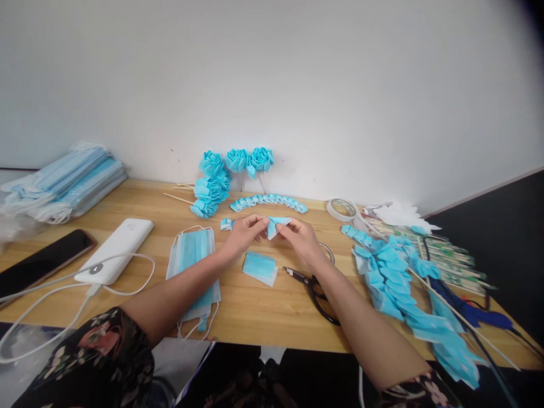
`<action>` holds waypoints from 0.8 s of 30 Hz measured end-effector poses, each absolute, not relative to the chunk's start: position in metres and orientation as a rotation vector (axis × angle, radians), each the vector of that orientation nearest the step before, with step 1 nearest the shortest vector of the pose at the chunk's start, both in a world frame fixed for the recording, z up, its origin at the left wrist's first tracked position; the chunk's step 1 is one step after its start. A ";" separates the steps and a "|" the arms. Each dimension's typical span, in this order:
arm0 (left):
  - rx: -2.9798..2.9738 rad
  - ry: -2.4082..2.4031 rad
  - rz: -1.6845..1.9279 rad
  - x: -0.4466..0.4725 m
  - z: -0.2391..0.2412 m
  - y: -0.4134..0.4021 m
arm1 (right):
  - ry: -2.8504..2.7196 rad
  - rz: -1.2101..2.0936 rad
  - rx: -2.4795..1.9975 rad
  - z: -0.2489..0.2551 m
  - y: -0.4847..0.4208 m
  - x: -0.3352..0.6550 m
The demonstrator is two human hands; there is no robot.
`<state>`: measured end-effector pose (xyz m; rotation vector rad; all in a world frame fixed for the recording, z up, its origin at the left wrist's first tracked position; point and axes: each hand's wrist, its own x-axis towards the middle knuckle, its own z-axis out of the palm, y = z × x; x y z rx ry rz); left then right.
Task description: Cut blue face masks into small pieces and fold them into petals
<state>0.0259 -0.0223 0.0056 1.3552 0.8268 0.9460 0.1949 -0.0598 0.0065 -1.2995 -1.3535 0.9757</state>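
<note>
Both my hands meet over the middle of the wooden table point(255, 311). My left hand point(243, 231) and my right hand point(300, 235) pinch a small folded piece of blue mask fabric point(277, 225) between their fingertips. Just below it lies a cut rectangle of blue fabric point(260, 267). A whole blue face mask point(193, 255) rests under my left forearm. Black scissors point(312, 286) lie beside my right wrist. A curved row of folded blue petals point(268, 201) sits behind my hands.
Blue fabric roses point(229, 170) lean on the wall. A stack of masks point(63, 181) is at the far left, with a phone point(40, 260) and white power bank point(115, 248) with cable. A tape roll point(342, 208), wooden sticks and a pile of blue pieces point(403, 283) fill the right.
</note>
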 end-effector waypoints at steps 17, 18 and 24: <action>1.318 0.832 0.953 0.026 0.002 -0.020 | -1.338 1.030 -1.238 0.012 -0.061 0.191; 1.314 0.829 0.951 0.026 0.002 -0.020 | -1.337 1.032 -1.237 0.012 -0.061 0.191; 1.291 0.805 0.949 0.026 0.002 -0.021 | -1.303 1.035 -1.237 0.011 -0.060 0.191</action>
